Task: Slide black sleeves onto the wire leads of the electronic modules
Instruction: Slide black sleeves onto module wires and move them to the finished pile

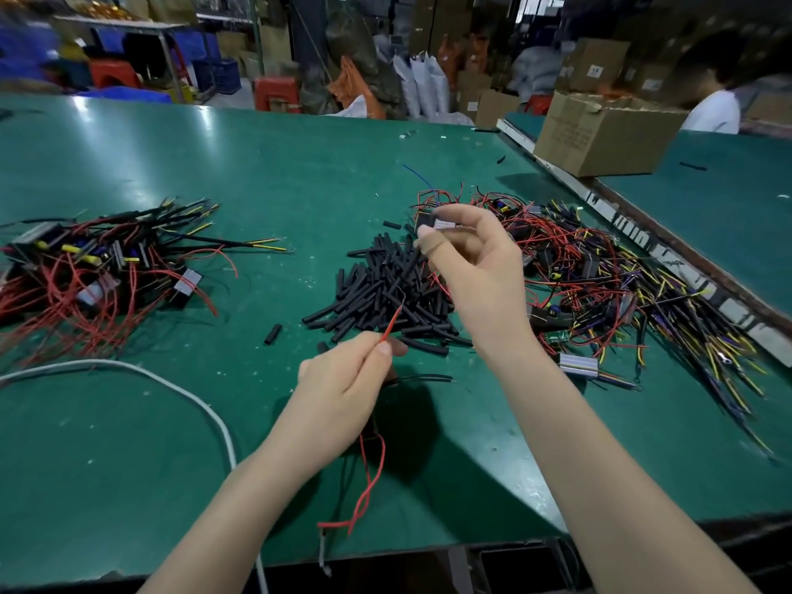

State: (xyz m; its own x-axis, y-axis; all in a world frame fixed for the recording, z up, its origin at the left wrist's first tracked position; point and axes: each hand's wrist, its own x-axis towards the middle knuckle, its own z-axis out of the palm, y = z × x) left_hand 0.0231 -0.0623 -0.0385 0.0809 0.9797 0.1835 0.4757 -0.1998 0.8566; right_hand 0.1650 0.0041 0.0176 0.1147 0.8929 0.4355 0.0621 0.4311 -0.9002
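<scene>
My left hand (343,383) pinches a red wire lead (392,325) between thumb and fingers, and its bare tip points up toward the pile of black sleeves (385,293). More red wire (368,478) hangs from this hand over the table's near edge. My right hand (475,259), one finger wrapped in tape, is raised over the sleeve pile's right side. Its thumb and fingertips pinch a small silver-faced module (445,225). Unsleeved modules with red, yellow and black leads lie tangled (621,285) at the right. A heap of modules with sleeved leads (98,267) sits at the left.
All of this lies on the green table (257,173). A white cable (171,383) curves across its near left. A cardboard box (600,135) stands at the back right, beyond a metal rail (643,233). A person in white (713,109) sits behind the box. Loose sleeves (273,334) lie near the pile.
</scene>
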